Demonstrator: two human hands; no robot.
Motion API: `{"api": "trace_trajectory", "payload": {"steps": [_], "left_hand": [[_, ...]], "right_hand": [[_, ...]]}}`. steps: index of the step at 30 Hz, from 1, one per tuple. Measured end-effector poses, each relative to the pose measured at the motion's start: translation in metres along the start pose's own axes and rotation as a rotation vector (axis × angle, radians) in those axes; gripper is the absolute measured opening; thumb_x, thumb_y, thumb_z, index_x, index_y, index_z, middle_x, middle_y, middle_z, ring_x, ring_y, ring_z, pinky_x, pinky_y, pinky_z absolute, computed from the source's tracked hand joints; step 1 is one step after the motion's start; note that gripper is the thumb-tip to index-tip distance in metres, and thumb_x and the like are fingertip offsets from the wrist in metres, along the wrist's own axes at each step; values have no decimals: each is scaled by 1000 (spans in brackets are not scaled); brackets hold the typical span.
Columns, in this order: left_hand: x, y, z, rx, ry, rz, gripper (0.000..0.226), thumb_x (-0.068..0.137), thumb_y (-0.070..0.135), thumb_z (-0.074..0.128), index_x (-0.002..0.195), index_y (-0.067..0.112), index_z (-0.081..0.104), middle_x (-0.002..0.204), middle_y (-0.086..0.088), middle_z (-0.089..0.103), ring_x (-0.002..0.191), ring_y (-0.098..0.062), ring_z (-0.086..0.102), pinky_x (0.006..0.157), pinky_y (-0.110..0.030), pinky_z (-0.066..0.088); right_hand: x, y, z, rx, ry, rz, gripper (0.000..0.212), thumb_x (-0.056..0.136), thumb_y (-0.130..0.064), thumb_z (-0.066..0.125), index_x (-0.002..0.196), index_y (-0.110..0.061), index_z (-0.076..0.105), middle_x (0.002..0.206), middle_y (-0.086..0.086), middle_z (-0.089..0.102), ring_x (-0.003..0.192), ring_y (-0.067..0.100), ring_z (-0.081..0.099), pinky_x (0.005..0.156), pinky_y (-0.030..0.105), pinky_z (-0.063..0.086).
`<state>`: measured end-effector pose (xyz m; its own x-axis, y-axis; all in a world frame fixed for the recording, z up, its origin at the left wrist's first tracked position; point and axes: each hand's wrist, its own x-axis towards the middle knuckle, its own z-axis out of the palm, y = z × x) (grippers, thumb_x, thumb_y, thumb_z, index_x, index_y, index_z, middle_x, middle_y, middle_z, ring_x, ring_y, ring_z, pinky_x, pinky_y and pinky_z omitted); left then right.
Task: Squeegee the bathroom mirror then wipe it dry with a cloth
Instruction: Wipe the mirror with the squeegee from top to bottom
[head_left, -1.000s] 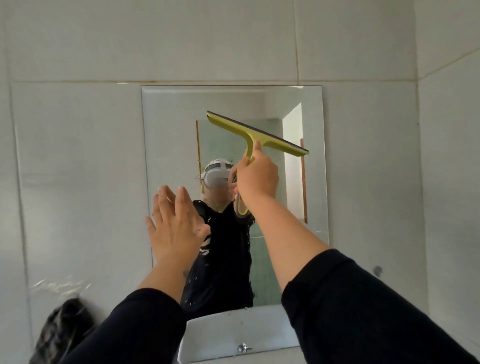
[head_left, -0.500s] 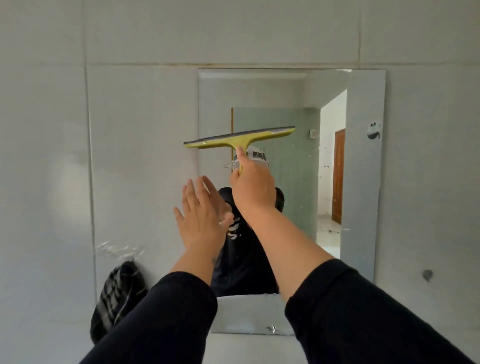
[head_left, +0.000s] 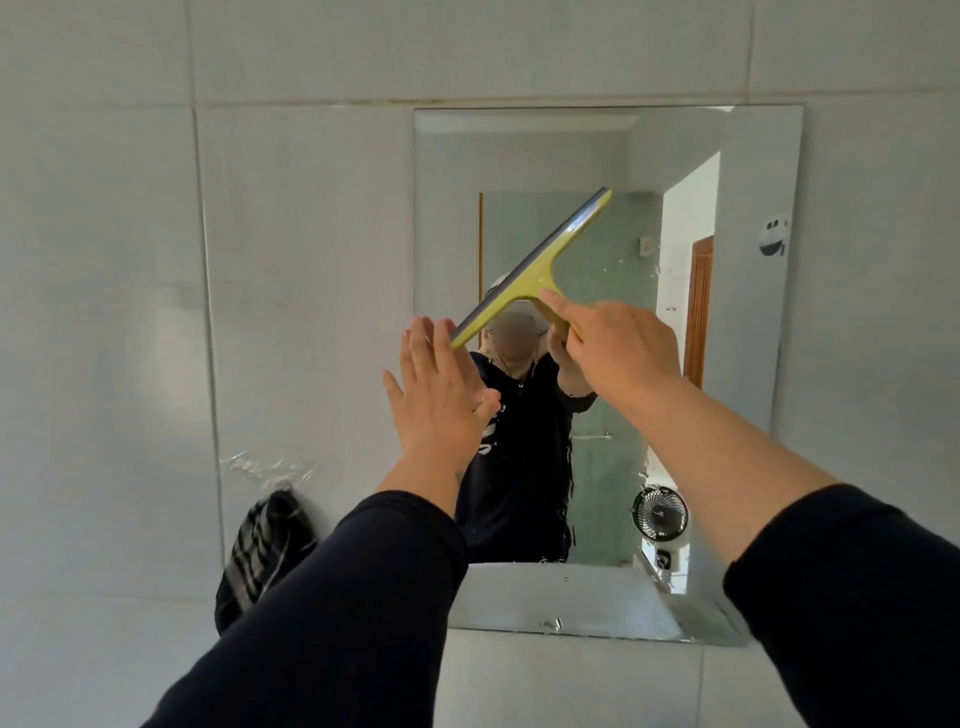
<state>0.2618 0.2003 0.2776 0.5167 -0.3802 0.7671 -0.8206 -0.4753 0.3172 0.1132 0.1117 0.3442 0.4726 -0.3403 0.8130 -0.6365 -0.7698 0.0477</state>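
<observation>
Grey tiled wall (head_left: 130, 260) with frameless mirror (head_left: 753, 364) mounted right of centre. Right hand (head_left: 618, 348) grips the handle of yellow squeegee (head_left: 535, 270), blade tilted diagonally in front of the glass, index finger extended along the handle. Left hand (head_left: 436, 395) flat, fingers together, at mirror's left edge. Plaid cloth (head_left: 260, 551) hangs low left on the wall.

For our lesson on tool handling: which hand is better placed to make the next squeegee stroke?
Right. The right hand already grips the squeegee handle against the mirror; the left hand is open and empty.
</observation>
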Motion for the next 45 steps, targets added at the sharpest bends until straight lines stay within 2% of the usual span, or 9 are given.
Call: {"api": "trace_trajectory", "payload": {"steps": [5, 8, 12, 19, 23, 28, 37, 41, 45], "left_hand": [[-1, 15, 8, -20, -13, 57, 94, 83, 52, 62, 149, 21, 3, 158, -9, -5, 146, -28, -4, 117, -53, 12], [-3, 25, 14, -33, -27, 74, 93, 81, 50, 65, 148, 21, 7, 158, -9, -3, 146, -28, -2, 117, -53, 13], [-8, 36, 23, -24, -63, 93, 98, 80, 51, 65, 149, 21, 3, 158, -10, -7, 146, -28, -5, 116, -52, 13], [-9, 43, 31, -16, -96, 81, 98, 81, 49, 65, 150, 22, 0, 158, -11, -13, 146, -28, -7, 115, -52, 12], [-11, 42, 34, -24, -91, 83, 99, 81, 49, 66, 150, 21, 0, 158, -9, -15, 146, -28, -9, 116, -52, 12], [-10, 44, 31, -32, -90, 77, 99, 79, 49, 68, 149, 22, 4, 158, -8, -14, 146, -28, -8, 115, -52, 13], [-9, 40, 27, -6, -96, 111, 97, 78, 54, 66, 149, 21, 8, 157, -10, -8, 145, -32, 2, 112, -57, 18], [-8, 37, 23, -8, -87, 117, 94, 79, 52, 65, 149, 23, 9, 158, -8, -3, 144, -31, 9, 111, -56, 20], [-6, 28, 19, -34, -47, 107, 89, 80, 50, 66, 147, 26, 12, 157, -4, 6, 143, -28, 14, 112, -57, 23]], "right_hand": [[-12, 22, -4, -42, 27, -4, 50, 101, -20, 32, 142, -48, 31, 76, 2, 50, 64, 24, 49, 49, 28, 31], [-20, 36, -10, -22, 14, 42, 50, 100, -21, 32, 141, -50, 33, 80, 3, 50, 73, 28, 54, 55, 30, 35], [-24, 60, -11, -1, 6, 125, 51, 100, -21, 30, 140, -53, 31, 88, 5, 56, 73, 26, 48, 61, 34, 39], [-35, 102, -18, 22, 35, 250, 51, 99, -23, 31, 138, -56, 30, 84, 2, 48, 76, 27, 48, 62, 33, 36], [-48, 115, -12, 81, 54, 316, 50, 99, -23, 33, 141, -50, 31, 78, 3, 48, 71, 26, 46, 61, 32, 36], [-70, 104, 6, 317, 72, 476, 51, 98, -21, 38, 142, -45, 33, 77, 3, 52, 73, 24, 46, 65, 29, 36], [-77, 65, 27, 576, 143, 631, 52, 99, -14, 36, 145, -36, 32, 64, -11, 47, 58, 9, 47, 51, 24, 38], [-78, 40, 31, 679, 156, 688, 52, 98, -15, 38, 145, -35, 32, 82, 1, 60, 80, 25, 64, 74, 40, 56], [-76, 13, 39, 712, 144, 692, 51, 99, -18, 39, 147, -34, 30, 91, 9, 68, 83, 29, 67, 74, 47, 57]]}}
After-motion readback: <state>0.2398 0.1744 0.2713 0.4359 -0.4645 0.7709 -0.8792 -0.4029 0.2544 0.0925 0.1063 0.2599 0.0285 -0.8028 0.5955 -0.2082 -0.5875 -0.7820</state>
